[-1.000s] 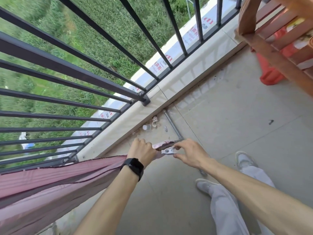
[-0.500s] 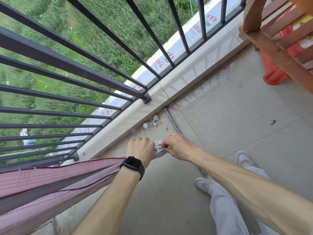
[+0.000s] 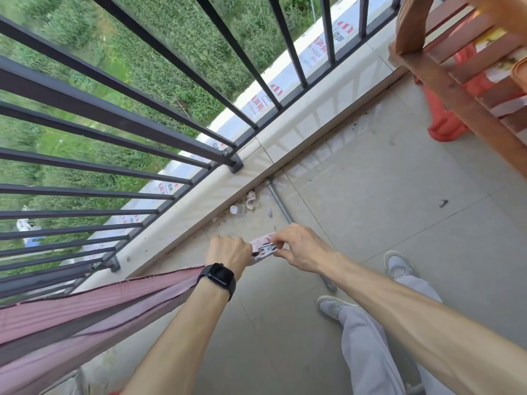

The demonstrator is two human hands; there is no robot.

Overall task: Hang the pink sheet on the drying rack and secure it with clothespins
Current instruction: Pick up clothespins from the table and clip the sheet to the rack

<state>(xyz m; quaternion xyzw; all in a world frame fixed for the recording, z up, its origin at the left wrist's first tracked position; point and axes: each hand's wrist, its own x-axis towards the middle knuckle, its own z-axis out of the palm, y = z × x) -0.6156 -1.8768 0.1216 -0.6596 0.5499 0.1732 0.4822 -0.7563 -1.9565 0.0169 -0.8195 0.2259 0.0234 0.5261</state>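
The pink sheet [image 3: 94, 306] is draped from eight o'clock toward the frame's centre, its end bunched in the fist of the left hand [image 3: 228, 250]. A white clothespin [image 3: 266, 249] is pinched by the right hand [image 3: 302, 248] against the sheet's end. The cloth is judged light, soft and prone to slipping; it is best gripped near the pinned edge.

Pink striped sheet [image 3: 85, 317], black railing [image 3: 114, 115], grey floor [image 3: 370, 223].
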